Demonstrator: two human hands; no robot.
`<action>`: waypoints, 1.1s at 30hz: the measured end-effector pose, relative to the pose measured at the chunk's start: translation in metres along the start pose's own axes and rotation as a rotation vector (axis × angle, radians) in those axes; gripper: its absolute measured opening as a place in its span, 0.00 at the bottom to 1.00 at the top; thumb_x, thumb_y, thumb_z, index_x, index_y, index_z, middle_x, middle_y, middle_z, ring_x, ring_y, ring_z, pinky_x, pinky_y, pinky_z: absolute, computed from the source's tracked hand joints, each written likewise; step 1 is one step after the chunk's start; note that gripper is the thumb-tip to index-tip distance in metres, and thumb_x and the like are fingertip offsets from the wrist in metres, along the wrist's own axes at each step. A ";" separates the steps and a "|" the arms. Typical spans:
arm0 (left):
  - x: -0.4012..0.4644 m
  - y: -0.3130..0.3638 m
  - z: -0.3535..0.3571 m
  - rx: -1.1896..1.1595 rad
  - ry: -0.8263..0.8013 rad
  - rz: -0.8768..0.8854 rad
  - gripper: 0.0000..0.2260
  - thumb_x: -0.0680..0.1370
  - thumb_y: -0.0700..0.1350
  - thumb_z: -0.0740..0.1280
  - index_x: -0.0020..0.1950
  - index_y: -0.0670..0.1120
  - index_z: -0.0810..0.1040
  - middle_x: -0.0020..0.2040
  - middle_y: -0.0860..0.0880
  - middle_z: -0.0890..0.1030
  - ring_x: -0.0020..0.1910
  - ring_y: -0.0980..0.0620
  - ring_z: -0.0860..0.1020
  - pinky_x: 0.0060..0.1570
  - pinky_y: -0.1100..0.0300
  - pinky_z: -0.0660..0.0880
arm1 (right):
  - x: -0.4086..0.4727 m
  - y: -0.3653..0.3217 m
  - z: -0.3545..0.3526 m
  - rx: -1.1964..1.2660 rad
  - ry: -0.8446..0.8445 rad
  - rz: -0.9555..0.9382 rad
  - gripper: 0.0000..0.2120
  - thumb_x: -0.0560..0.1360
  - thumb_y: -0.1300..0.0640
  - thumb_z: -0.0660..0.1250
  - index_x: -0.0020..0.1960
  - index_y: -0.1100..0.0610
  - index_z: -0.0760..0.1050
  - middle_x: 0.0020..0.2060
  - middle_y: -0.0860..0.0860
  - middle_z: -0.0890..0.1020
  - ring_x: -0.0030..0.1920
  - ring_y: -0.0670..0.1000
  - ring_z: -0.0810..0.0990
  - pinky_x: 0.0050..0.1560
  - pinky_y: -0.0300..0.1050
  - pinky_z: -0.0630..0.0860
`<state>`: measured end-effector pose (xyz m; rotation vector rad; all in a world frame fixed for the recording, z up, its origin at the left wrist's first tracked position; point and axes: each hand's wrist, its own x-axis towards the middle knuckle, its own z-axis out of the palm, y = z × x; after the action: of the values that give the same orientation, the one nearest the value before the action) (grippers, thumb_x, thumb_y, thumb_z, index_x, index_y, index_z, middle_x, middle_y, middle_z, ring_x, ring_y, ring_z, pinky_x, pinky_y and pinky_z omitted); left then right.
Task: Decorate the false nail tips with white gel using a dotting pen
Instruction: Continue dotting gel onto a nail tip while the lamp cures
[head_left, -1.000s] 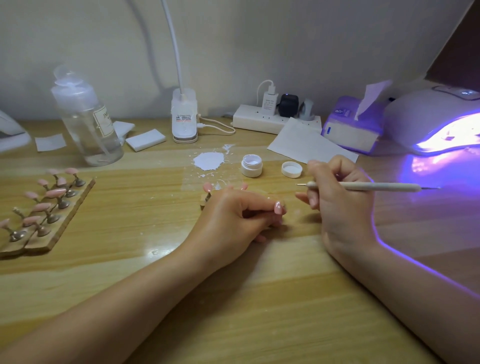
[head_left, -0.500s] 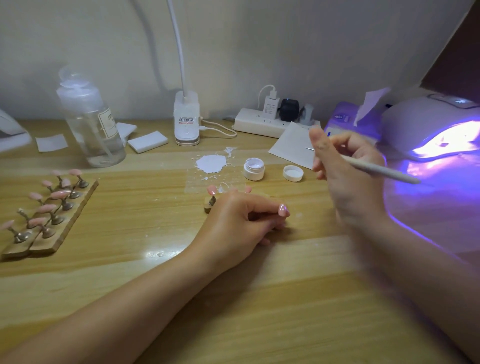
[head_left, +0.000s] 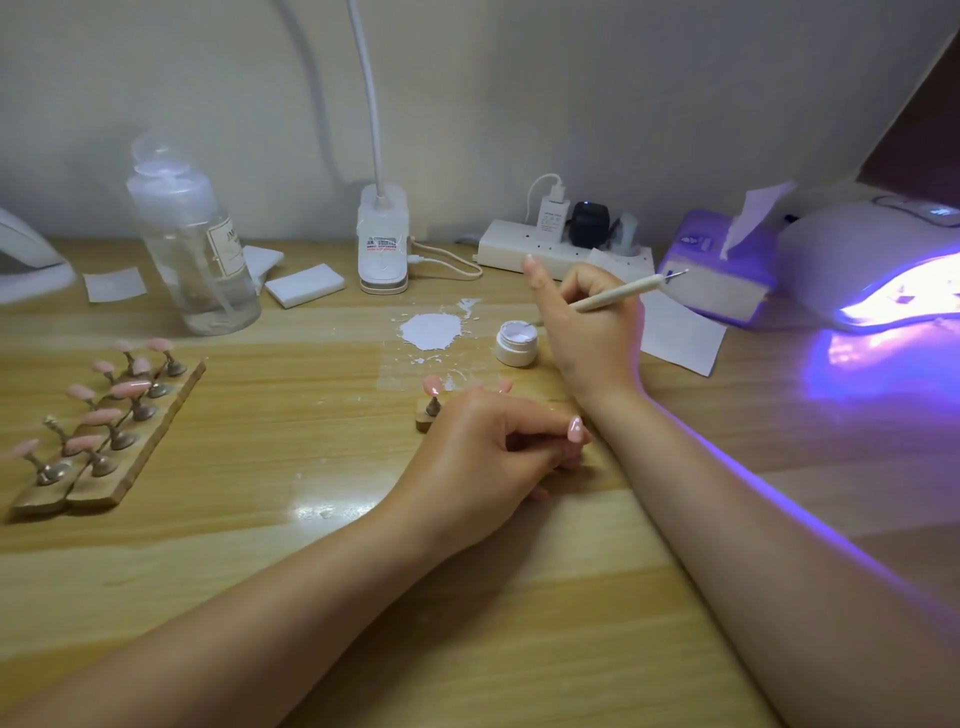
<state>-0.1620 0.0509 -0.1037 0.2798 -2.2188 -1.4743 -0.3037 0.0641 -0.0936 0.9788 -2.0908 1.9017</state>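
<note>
The right hand (head_left: 587, 332) grips a slim, pale dotting pen (head_left: 615, 296) in curled fingers (head_left: 597, 283), its lower tip at the rim of a small round white gel jar (head_left: 515, 343). Nearer the person, the left hand (head_left: 483, 457) curls over a little wooden stand (head_left: 427, 415) carrying a glossy pink nail tip (head_left: 432, 384). Far left of both hands, two wooden strips (head_left: 130, 452) hold more pink tips on metal stems. A white smear (head_left: 431, 331) marks the wood-grain counter (head_left: 260, 519) beside the jar.
</note>
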 end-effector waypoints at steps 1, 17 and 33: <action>0.000 0.000 0.000 0.005 0.000 0.001 0.05 0.75 0.39 0.67 0.43 0.39 0.82 0.38 0.50 0.82 0.39 0.44 0.82 0.52 0.58 0.73 | 0.001 0.002 0.000 -0.023 -0.003 -0.002 0.26 0.71 0.45 0.69 0.24 0.52 0.58 0.17 0.44 0.64 0.25 0.44 0.64 0.32 0.44 0.64; -0.001 0.001 0.001 0.041 0.024 -0.019 0.05 0.74 0.39 0.68 0.42 0.42 0.83 0.34 0.55 0.82 0.33 0.51 0.81 0.64 0.55 0.68 | 0.004 0.009 0.002 -0.202 -0.136 -0.016 0.26 0.70 0.41 0.69 0.24 0.52 0.60 0.17 0.40 0.69 0.24 0.41 0.68 0.27 0.36 0.60; -0.001 0.001 0.001 0.041 0.007 -0.012 0.05 0.75 0.39 0.67 0.44 0.42 0.84 0.37 0.50 0.83 0.36 0.51 0.81 0.47 0.68 0.73 | 0.004 0.008 0.001 -0.183 -0.141 -0.024 0.26 0.71 0.43 0.69 0.24 0.52 0.60 0.17 0.45 0.66 0.25 0.45 0.66 0.32 0.44 0.63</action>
<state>-0.1618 0.0523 -0.1034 0.3118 -2.2474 -1.4338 -0.3103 0.0615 -0.0985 1.1179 -2.2709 1.6378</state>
